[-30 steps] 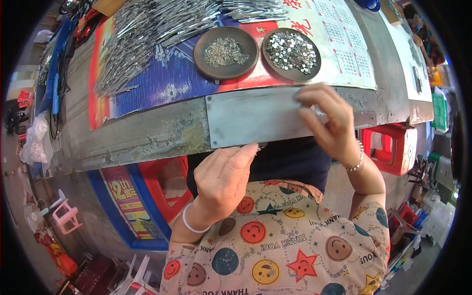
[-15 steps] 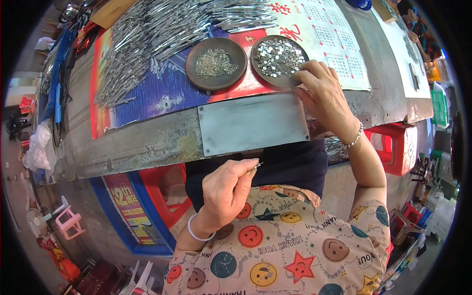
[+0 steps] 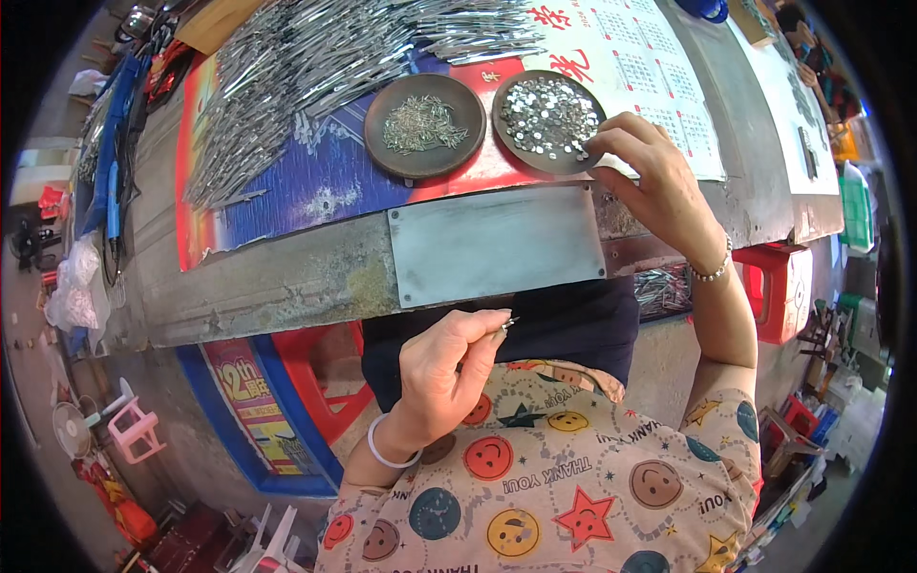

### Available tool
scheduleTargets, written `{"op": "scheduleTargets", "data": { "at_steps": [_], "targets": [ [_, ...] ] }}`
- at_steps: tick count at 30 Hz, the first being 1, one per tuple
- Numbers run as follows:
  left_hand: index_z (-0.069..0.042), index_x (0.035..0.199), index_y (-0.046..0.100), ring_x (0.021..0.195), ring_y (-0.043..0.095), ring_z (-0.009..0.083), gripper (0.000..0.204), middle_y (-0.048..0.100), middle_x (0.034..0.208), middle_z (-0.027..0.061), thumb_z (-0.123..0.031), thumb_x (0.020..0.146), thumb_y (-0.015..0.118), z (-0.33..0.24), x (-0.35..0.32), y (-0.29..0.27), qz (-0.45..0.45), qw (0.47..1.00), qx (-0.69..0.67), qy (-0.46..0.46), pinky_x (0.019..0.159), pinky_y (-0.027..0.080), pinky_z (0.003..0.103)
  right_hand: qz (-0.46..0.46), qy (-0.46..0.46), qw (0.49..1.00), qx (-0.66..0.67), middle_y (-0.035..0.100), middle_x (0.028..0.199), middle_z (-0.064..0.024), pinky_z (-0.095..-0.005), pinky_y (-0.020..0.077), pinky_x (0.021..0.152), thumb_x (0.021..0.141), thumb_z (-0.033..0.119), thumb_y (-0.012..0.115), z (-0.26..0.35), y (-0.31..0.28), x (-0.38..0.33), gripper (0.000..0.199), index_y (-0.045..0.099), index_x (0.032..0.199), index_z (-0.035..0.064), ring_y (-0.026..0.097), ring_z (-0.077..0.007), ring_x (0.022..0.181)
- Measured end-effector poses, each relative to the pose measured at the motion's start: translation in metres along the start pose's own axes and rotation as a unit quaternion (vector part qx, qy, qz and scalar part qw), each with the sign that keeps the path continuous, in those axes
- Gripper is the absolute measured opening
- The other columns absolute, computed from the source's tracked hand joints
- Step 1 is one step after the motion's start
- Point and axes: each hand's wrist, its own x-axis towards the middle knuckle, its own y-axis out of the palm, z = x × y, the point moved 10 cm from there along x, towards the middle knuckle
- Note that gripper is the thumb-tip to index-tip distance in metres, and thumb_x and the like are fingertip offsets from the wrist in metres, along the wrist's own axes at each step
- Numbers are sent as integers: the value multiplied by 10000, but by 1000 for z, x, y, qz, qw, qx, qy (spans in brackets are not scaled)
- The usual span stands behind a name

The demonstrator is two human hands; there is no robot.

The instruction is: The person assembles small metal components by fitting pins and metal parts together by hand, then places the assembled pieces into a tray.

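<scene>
- Head view: your left hand (image 3: 441,365) pinches a small metal piece (image 3: 507,326).
- Your right hand (image 3: 667,183) curls narrowly at the right dish (image 3: 546,166); whether holding anything, I cannot tell.

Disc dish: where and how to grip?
Probably its right rim, coming from the right: the disc dish is round and shallow with a raised edge to pinch, and the pin dish crowds its left. The right hand is already at that side.
</scene>
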Motion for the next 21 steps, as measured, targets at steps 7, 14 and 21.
{"op": "scheduleTargets", "data": {
  "at_steps": [7,14,21],
  "targets": [
    [71,1034,602,751,649,133,164,656,895,130,84,874,570,0,2,-1,-5,1000,-6,5,640,510,212,27,-30,994,-105,545,943,-85,-378,392,864,767,79,645,10,15,1,180,593,938,59,523,-260,974],
    [68,1051,600,751,633,120,173,652,888,119,73,878,580,8,-1,0,2,999,-49,-23,650,503,209,57,-57,992,-98,543,868,-80,-374,399,824,757,59,628,22,17,7,117,529,821,65,547,-263,876],
    [25,1122,582,711,514,33,190,649,928,57,-29,941,556,46,-13,7,-38,922,-346,-167,619,432,173,51,-63,962,261,592,813,-91,-364,464,696,746,30,691,106,28,-31,180,591,895,45,583,-285,754]
  ]
}}
